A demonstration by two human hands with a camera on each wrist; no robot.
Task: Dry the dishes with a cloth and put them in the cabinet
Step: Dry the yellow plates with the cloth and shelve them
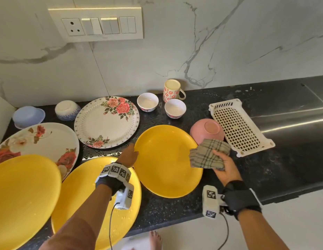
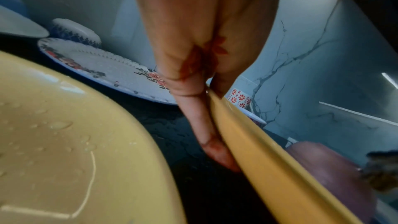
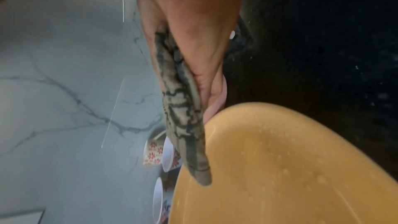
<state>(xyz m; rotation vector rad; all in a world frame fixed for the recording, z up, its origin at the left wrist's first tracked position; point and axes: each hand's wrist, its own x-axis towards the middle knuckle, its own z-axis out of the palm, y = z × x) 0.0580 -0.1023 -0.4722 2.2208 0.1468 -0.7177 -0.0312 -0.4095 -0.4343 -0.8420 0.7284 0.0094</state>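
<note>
A wet yellow plate is tilted up off the black counter. My left hand pinches its left rim, thumb on top and fingers underneath; the left wrist view shows the hand on the rim of this plate. My right hand grips a folded checked cloth at the plate's right rim. In the right wrist view the cloth hangs over the plate, which carries water drops. No cabinet is in view.
Two more yellow plates lie at the front left, two floral plates behind them. Upturned bowls, a pink bowl, two small white bowls, a mug and a white rack stand around.
</note>
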